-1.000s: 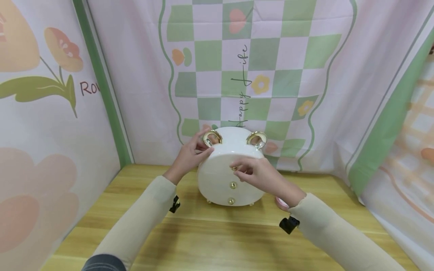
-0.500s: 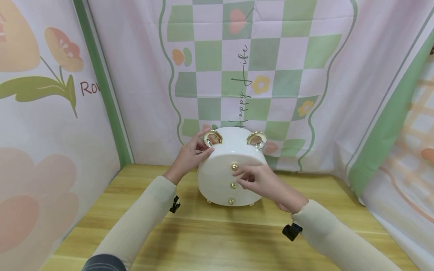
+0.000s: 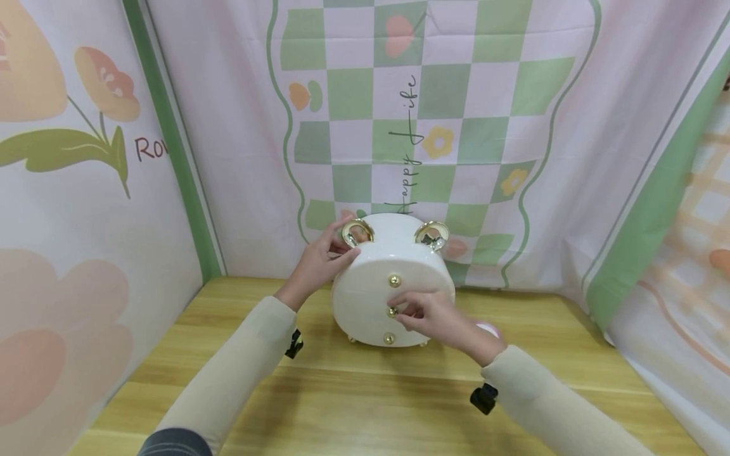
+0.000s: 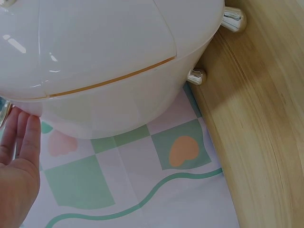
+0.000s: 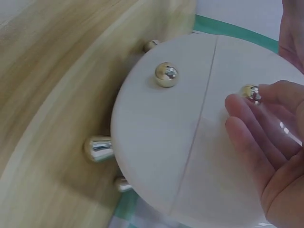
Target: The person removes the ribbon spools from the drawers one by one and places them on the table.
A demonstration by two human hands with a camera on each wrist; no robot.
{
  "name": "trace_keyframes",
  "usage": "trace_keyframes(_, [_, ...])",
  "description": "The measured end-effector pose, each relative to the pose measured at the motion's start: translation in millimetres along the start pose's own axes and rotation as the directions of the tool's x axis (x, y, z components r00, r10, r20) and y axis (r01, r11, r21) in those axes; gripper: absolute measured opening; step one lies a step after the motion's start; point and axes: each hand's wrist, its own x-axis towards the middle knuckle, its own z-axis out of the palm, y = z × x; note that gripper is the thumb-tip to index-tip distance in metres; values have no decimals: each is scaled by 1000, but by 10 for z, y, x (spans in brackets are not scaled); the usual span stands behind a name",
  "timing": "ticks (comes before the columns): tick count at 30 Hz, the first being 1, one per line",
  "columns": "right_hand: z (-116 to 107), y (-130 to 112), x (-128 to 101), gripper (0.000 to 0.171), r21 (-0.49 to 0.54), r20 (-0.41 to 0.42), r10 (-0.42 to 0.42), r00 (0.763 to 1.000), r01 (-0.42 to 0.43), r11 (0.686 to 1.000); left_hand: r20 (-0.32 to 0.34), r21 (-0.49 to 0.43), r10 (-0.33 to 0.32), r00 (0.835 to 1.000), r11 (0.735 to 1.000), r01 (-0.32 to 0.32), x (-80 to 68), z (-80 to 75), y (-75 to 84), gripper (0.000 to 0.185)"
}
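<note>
A glossy white rounded drawer box (image 3: 365,297) with gold ring-shaped ears stands on the wooden table. Gold ball knobs run down its front: an upper knob (image 3: 395,280), a middle knob (image 5: 251,92) and a lower knob (image 5: 166,74). My right hand (image 3: 436,320) pinches the middle knob between thumb and fingertips. My left hand (image 3: 319,256) rests on the upper left of the box beside the left ear (image 3: 357,234), thumb toward the front. In the left wrist view its fingers (image 4: 31,137) lie fairly straight against the side. The drawers look shut.
The wooden table (image 3: 342,405) reaches toward me. A patterned cloth (image 3: 353,95) hangs close behind the box. Partly hidden by my right wrist is a small pink-rimmed thing (image 3: 489,328). Short gold feet (image 5: 99,148) hold the box off the table.
My right hand has let go of the upper knob, moved down the front and taken hold of the middle knob. The left hand and the box have stayed in place.
</note>
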Motion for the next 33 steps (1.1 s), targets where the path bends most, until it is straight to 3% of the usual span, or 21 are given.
trace_keyframes(8, [81,56,-1,21,8,-26,-30,999,30,1000,3,-2,-1,1000,1000,1,9,4,-11,67])
trace_keyframes(18, [130,95,9,20,83,-24,26,999,-24,996,6,1,-5,1000,1000,5,2,-2,1,67])
trace_keyframes(33, [109,44,-32,23,92,14,97,995,-98,991,13,8,-12,1000,1000,12,1,-8,15,68])
